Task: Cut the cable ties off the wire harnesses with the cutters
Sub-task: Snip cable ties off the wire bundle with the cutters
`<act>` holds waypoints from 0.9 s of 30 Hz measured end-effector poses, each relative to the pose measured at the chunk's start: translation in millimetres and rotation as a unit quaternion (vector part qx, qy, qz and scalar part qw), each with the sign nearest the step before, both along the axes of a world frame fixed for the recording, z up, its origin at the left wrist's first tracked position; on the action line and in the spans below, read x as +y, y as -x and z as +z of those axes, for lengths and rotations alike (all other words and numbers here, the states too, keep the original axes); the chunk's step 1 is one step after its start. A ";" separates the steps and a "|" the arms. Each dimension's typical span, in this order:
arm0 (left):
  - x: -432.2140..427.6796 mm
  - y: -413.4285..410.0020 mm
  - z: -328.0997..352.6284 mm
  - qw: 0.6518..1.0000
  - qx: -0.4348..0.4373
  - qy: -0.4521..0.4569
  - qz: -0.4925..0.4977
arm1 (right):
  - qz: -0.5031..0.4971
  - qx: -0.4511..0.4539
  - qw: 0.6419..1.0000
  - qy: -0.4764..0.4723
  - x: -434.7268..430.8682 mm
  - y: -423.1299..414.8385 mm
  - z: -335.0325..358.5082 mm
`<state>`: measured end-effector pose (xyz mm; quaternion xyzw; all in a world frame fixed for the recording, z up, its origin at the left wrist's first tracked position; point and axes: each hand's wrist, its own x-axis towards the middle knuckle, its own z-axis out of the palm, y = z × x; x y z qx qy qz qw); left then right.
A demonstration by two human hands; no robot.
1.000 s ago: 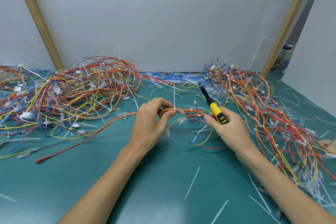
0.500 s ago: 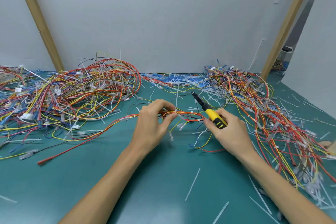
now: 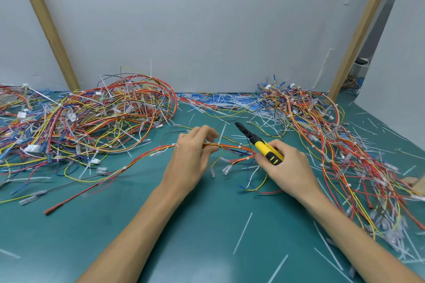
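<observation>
Left hand [image 3: 190, 158] pinching harness [image 3: 232, 146], right hand [image 3: 291, 167] gripping cutters [image 3: 264, 146]

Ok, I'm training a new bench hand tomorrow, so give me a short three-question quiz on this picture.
1. True or false: the right hand grips the yellow-handled black cutters.
2. Which hand pinches the red, orange and yellow wire harness beside the upright white cable tie?
3. The cutters' tip is: A biting a tie on that harness; B clear of it, pointing away.
Key: 1 true; 2 left hand; 3 B.
</observation>
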<state>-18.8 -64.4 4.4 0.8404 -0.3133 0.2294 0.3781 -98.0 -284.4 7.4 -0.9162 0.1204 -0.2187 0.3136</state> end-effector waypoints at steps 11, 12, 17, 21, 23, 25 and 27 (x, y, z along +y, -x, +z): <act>-2.7 0.0 -6.0 0.998 0.053 0.002 -0.026 | -0.022 0.005 0.998 0.061 0.5 -0.1 -1.7; -4.0 0.9 -6.1 0.998 0.051 0.005 -0.033 | -0.026 0.014 0.996 0.086 0.7 0.2 -2.0; -5.9 0.8 -9.4 0.999 0.044 -0.010 -0.011 | -0.005 0.009 0.986 0.167 0.3 4.5 0.8; -5.4 0.6 -10.1 0.999 0.019 -0.036 0.016 | 0.002 -0.013 0.973 0.229 -4.4 7.4 7.9; -5.7 0.9 -9.4 0.999 0.004 -0.035 0.019 | 0.001 -0.022 0.967 0.256 -5.1 9.1 10.5; -5.8 1.5 -8.1 0.999 -0.013 -0.034 0.022 | 0.003 -0.027 0.963 0.269 -4.6 10.2 12.2; -5.6 2.5 -6.7 0.999 -0.024 -0.039 0.023 | 0.008 -0.028 0.962 0.271 -3.4 10.6 12.6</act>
